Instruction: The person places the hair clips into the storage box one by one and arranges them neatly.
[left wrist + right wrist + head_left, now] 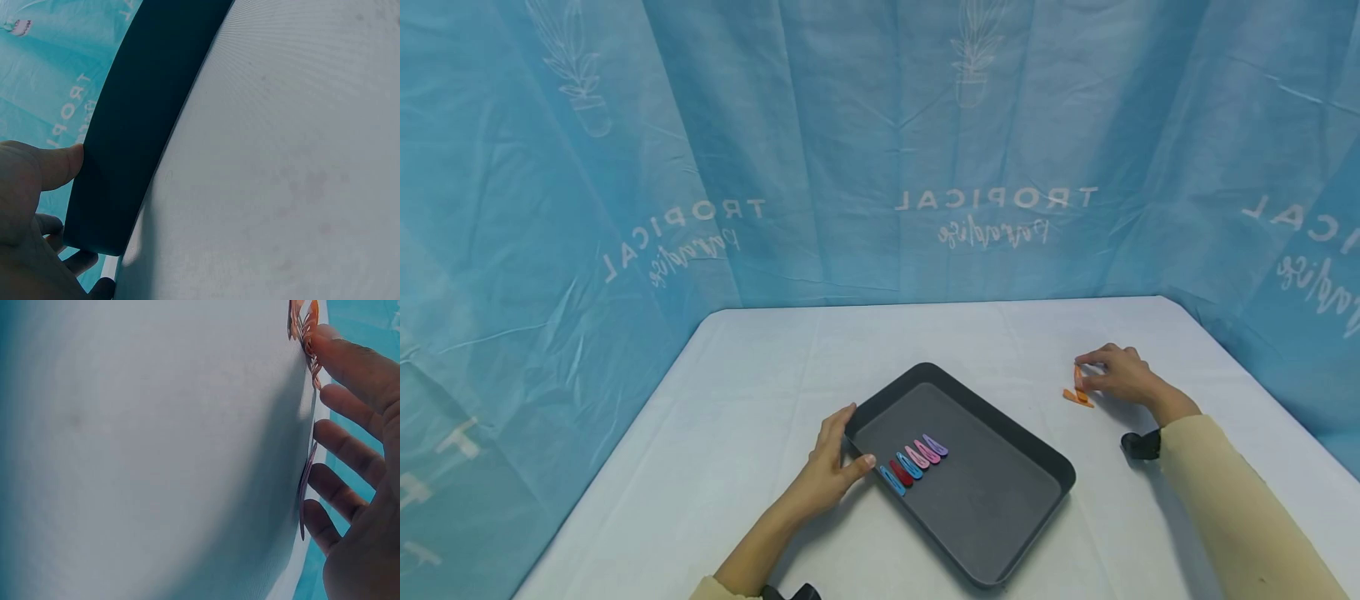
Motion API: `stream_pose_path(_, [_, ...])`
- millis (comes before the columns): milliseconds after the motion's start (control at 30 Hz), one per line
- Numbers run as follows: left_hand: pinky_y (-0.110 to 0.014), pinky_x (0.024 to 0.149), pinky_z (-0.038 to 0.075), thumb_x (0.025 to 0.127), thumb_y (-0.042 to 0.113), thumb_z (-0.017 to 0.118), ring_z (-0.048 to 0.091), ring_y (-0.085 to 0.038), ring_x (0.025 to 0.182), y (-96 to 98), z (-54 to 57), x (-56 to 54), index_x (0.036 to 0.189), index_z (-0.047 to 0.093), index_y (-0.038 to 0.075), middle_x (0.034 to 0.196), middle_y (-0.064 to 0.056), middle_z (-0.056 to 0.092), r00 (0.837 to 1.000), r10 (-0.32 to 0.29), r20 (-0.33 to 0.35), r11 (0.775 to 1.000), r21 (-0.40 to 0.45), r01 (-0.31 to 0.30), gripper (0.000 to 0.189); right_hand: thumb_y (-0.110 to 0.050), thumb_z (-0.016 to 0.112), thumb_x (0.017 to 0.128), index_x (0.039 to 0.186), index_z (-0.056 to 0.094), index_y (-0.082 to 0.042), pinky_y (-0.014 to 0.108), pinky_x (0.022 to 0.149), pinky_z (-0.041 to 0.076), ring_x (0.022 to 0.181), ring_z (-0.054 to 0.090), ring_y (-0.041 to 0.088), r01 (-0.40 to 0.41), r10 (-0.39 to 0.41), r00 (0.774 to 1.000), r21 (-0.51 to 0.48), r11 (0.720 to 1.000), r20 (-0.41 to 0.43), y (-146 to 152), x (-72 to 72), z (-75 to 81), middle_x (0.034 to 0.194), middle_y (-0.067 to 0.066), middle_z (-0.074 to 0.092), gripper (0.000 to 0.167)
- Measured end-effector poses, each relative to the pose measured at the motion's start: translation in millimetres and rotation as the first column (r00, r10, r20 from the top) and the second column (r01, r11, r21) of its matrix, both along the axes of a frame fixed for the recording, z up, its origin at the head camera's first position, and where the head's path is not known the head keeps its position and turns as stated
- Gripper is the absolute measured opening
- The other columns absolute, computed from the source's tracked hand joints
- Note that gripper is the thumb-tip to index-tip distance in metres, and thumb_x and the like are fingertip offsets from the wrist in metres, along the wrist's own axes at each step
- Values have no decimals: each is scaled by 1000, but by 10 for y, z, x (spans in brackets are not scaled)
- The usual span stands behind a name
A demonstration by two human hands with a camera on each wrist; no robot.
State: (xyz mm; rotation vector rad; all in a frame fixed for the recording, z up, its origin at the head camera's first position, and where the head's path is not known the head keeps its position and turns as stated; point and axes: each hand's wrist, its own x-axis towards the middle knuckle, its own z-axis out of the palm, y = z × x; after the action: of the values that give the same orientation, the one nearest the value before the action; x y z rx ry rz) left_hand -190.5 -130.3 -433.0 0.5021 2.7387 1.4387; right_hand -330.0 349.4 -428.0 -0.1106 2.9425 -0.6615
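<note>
Toward the worktop's (760, 367) right edge, the right hand (1118, 375) pinches an orange hair clip (1077, 376); leftward, the left hand (822, 473) grips the tray (992, 492).

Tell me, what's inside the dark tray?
The tray holds six hair clips in a row: two blue, one red, two pink, one purple. The left hand covers a bit of the tray; what's right beneath the clips is hidden.

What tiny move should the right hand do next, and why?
Perhaps the right hand should lift an orange clip toward the tray: it touches that clip, and the tray, held by the left hand, has a row of clips in it.
</note>
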Motion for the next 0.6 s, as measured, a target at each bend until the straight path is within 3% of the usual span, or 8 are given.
stream_pose_path(600, [-78,100,3,90,23,62,15,-47,142,3,-15,-7,150,17,8,153,-19,17,1000,12,9,1000,11,-12,76,-39,71,80,127,57,-5,63,89,34,117,27,46,35,-35,999,-4,999,18,-3,-27,-3,137,27,37,59])
